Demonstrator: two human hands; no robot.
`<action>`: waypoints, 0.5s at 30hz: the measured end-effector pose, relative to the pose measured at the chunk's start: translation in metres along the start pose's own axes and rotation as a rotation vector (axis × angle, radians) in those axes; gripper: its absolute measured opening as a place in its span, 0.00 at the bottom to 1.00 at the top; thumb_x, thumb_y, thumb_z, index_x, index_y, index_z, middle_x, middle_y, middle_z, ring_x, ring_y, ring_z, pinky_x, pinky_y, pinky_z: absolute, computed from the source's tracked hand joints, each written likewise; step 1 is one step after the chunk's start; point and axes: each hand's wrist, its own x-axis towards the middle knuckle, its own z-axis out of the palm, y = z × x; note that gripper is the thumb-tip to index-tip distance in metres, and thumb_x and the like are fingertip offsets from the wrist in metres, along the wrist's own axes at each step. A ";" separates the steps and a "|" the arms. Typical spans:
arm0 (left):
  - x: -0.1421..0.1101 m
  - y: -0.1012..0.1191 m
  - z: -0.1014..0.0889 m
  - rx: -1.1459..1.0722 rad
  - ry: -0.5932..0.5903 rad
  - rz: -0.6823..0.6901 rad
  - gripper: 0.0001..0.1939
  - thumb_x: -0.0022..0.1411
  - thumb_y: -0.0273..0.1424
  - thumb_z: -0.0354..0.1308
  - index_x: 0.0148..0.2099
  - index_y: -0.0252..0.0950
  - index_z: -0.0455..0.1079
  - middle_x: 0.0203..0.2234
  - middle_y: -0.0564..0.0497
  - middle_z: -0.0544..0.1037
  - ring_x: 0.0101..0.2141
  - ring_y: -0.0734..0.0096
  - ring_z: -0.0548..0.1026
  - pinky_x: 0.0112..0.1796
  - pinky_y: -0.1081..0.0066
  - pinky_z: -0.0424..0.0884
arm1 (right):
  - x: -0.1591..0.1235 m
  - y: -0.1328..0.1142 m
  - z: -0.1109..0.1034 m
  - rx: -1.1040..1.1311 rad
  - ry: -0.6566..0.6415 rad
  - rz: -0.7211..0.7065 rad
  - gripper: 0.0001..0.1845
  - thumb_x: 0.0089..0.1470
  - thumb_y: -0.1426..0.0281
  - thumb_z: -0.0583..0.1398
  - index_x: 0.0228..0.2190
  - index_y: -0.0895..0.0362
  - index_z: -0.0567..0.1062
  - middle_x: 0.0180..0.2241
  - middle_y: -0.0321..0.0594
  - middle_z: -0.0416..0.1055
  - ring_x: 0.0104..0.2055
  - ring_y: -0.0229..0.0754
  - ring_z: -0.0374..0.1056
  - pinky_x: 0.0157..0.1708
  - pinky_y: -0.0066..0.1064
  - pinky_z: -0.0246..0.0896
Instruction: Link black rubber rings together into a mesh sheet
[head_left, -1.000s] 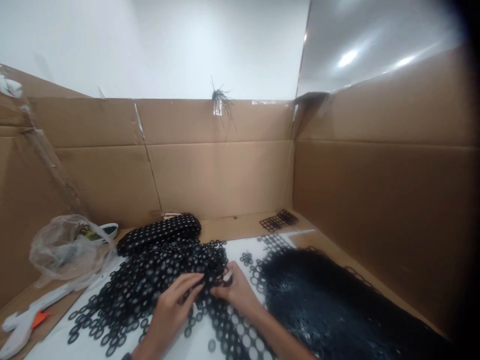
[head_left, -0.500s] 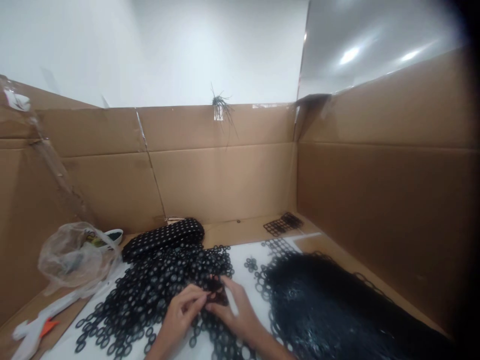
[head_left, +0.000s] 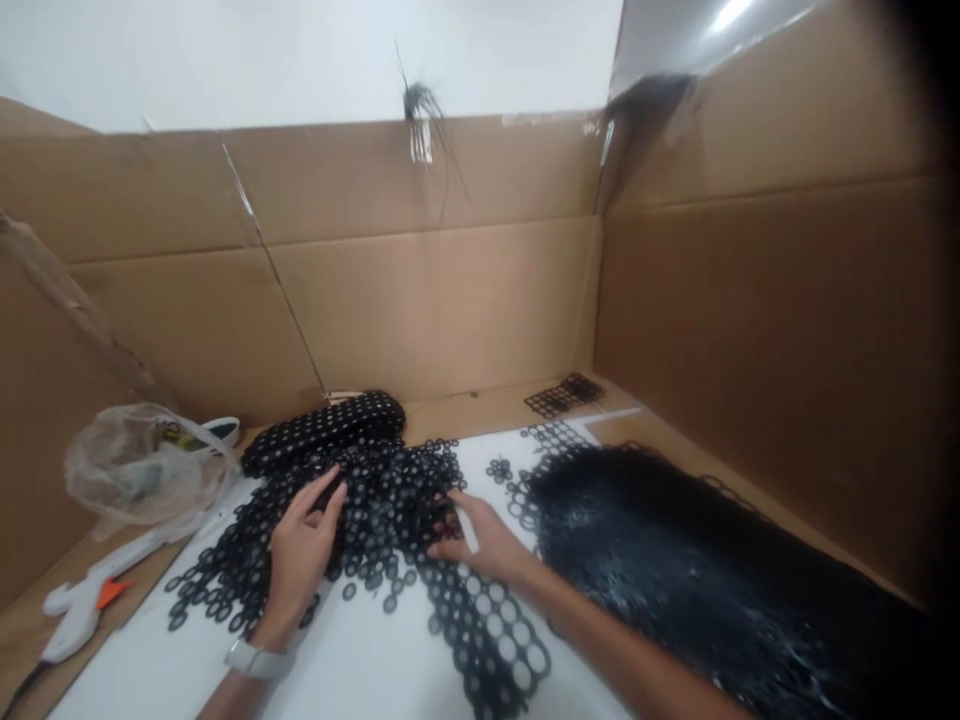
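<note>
A heap of small black rings (head_left: 375, 490) lies on a white sheet (head_left: 360, 650). At the left of this heap, my left hand (head_left: 300, 540) has its thumb and fingers apart, touching or just over the rings; nothing shows in its grasp. My right hand (head_left: 480, 540) pinches the upper end of a strip of joined black rings (head_left: 491, 640), which hangs or lies down toward the front edge. A short white stick (head_left: 468, 530) is also tucked in the right hand. The pinched end is partly hidden by fingers and blurred.
A large black ring-mesh mass (head_left: 675, 570) covers the right side. Behind the heap lies a rolled black dotted piece (head_left: 326, 430). At left are a clear plastic bag (head_left: 142, 470), a small white bowl (head_left: 221, 432) and a white glue gun (head_left: 86, 600). Cardboard walls (head_left: 450, 310) surround the table.
My left hand has left the right hand and moved left onto the ring heap, opening. My right hand keeps the strip, which now shows more fully. The view has tilted downward.
</note>
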 end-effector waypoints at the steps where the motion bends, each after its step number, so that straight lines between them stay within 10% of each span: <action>1: -0.004 0.004 0.002 0.023 -0.015 0.042 0.25 0.68 0.51 0.65 0.60 0.43 0.80 0.61 0.44 0.79 0.35 0.67 0.77 0.34 0.68 0.75 | -0.001 -0.001 0.000 -0.005 0.007 0.013 0.28 0.45 0.67 0.77 0.47 0.52 0.77 0.39 0.40 0.81 0.42 0.51 0.77 0.46 0.43 0.73; 6: -0.033 0.025 0.017 0.031 -0.195 0.236 0.14 0.70 0.42 0.66 0.55 0.48 0.84 0.54 0.49 0.81 0.25 0.77 0.64 0.32 0.69 0.70 | -0.004 -0.007 0.009 0.057 0.057 -0.017 0.28 0.46 0.63 0.77 0.48 0.54 0.77 0.41 0.38 0.81 0.44 0.47 0.77 0.49 0.39 0.71; 15: -0.047 0.034 0.032 -0.059 -0.391 0.274 0.15 0.73 0.42 0.64 0.57 0.46 0.83 0.49 0.48 0.81 0.25 0.78 0.67 0.29 0.71 0.69 | -0.016 -0.023 0.028 0.086 0.181 -0.158 0.26 0.52 0.55 0.74 0.48 0.53 0.80 0.50 0.44 0.81 0.54 0.51 0.77 0.54 0.42 0.74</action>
